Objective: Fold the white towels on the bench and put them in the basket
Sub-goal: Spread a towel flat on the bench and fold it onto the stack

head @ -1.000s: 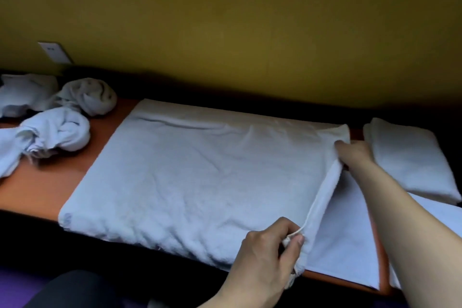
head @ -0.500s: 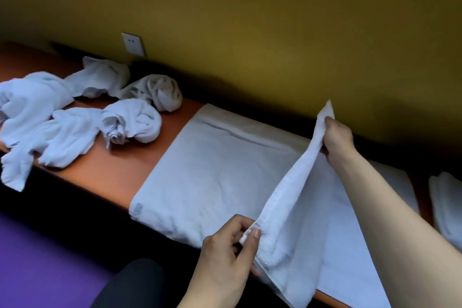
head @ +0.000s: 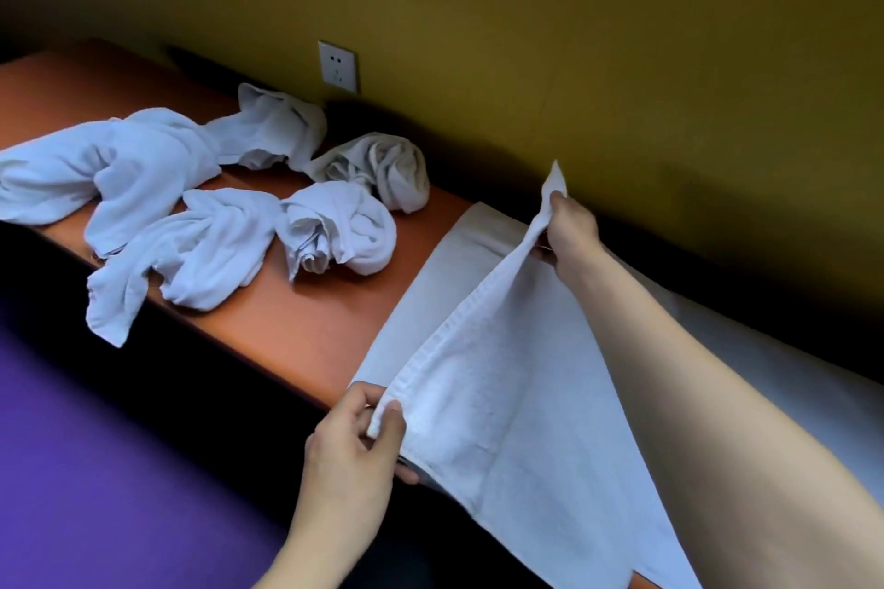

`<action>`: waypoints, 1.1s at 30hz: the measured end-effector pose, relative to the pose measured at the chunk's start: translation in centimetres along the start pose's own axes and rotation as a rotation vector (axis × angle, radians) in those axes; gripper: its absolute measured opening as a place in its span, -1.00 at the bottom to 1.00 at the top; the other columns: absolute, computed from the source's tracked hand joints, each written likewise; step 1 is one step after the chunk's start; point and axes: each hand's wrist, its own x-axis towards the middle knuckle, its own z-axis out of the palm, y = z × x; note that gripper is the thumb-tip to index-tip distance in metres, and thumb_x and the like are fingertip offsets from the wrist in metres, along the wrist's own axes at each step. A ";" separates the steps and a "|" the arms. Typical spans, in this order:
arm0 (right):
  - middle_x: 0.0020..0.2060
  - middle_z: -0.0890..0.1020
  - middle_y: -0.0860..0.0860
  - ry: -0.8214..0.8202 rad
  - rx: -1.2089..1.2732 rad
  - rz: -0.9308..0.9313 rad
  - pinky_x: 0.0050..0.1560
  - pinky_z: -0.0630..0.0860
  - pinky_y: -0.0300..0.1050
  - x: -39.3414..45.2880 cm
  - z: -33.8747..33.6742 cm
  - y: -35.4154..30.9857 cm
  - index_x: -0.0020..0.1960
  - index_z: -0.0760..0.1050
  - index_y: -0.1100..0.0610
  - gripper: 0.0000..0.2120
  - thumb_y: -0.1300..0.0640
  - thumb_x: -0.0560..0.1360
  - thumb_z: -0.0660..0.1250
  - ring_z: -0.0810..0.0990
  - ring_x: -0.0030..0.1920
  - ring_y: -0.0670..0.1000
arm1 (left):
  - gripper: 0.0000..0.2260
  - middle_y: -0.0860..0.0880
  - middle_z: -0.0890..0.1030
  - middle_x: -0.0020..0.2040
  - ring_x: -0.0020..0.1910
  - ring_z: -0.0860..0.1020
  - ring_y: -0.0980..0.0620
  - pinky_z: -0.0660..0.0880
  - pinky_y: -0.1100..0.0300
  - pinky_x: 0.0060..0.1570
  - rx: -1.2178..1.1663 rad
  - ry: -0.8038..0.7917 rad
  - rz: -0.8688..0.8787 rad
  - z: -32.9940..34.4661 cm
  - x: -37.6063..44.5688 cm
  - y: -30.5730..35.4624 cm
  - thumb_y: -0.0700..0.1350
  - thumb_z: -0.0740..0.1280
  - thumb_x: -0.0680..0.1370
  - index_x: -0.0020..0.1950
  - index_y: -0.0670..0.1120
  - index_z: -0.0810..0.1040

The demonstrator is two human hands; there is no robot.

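Note:
A white towel (head: 507, 387) lies spread on the orange bench (head: 287, 325), its right side lifted and carried over to the left. My left hand (head: 356, 440) pinches the near corner of the lifted edge at the bench's front. The far corner, held up near the wall, is pinched by my right hand (head: 571, 225). Several crumpled white towels (head: 201, 225) lie in a heap further left on the bench. No basket is in view.
A yellow wall with a white socket (head: 338, 66) runs behind the bench. Purple floor (head: 95, 469) lies below the bench's dark front. My right forearm crosses the lower right of the view.
Both hands have carried the towel's lifted edge further left across the spread part. The view has swung left, so more of the crumpled heap shows and the folded towels at the right are gone.

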 end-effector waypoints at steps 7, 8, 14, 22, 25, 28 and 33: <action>0.10 0.63 0.10 -0.151 -0.177 -0.093 0.01 0.63 0.00 -1.5 3.6 1.6 0.52 0.32 -0.02 -0.59 -0.07 0.71 0.05 0.64 0.00 0.09 | -0.84 -0.04 0.64 -0.28 -0.45 0.67 0.02 0.44 0.24 -0.38 0.149 0.083 -0.109 -1.9 2.5 -3.7 -0.12 0.29 0.64 -0.14 -0.07 0.52; 0.09 0.63 0.07 -0.170 -0.191 -0.123 -0.01 0.61 -0.02 -1.9 3.4 2.2 0.54 0.30 -0.03 -0.59 -0.06 0.72 0.04 0.65 -0.02 0.08 | -0.84 -0.06 0.66 -0.26 -0.44 0.67 0.04 0.48 0.19 -0.34 0.170 0.089 -0.136 -2.0 2.9 -4.2 -0.12 0.28 0.64 -0.13 -0.08 0.53; -0.02 0.68 0.07 -0.103 -0.298 -0.238 -0.25 0.53 -0.13 -7.0 -3.7 9.7 0.48 0.35 -0.04 -0.60 0.12 0.66 0.24 0.63 -0.20 0.03 | -0.90 0.00 0.66 -0.20 -0.36 0.68 0.03 0.58 0.08 -0.19 0.292 0.098 -0.243 -2.5 4.5 -7.0 -0.07 0.30 0.60 -0.10 0.01 0.56; -0.23 0.62 -0.04 0.324 -0.464 -0.085 -0.15 0.41 -0.03 -20.3 -15.2 20.8 0.05 0.45 -0.02 -0.91 0.08 0.56 0.33 0.61 -0.14 0.06 | -0.87 -0.14 0.64 0.01 -0.13 0.66 -0.03 0.67 -0.05 -0.03 -0.003 0.135 -0.411 -1.3 4.9 -7.6 -0.13 0.45 0.55 -0.03 -0.16 0.56; -0.24 0.60 -0.02 0.388 -0.460 0.046 -0.14 0.38 -0.02 -24.4 -16.5 23.2 -0.01 0.40 0.05 -0.84 0.00 0.56 0.34 0.58 -0.14 0.10 | -0.92 -0.21 0.68 0.03 0.00 0.68 -0.14 0.65 0.03 -0.10 -0.185 0.102 -0.506 -0.9 5.2 -7.7 -0.21 0.43 0.56 -0.05 -0.23 0.60; -0.20 0.62 -0.03 0.329 -0.432 0.172 -0.12 0.38 -0.05 -26.0 -16.2 25.0 -0.03 0.45 0.08 -0.73 -0.12 0.55 0.37 0.57 -0.15 0.06 | -0.91 -0.20 0.68 0.08 0.08 0.66 -0.18 0.63 0.05 -0.14 -0.271 0.071 -0.595 -0.9 5.2 -7.8 -0.23 0.44 0.55 0.01 -0.21 0.59; -0.09 0.70 0.10 0.258 -0.144 0.242 0.09 0.61 0.15 -25.5 -15.1 26.3 -0.06 0.57 0.09 -0.88 0.06 0.52 0.45 0.67 -0.10 0.08 | -0.80 -0.17 0.64 0.20 0.22 0.60 -0.20 0.62 0.01 -0.20 -0.293 0.034 -0.672 -0.8 4.8 -7.5 -0.23 0.45 0.55 0.14 -0.21 0.56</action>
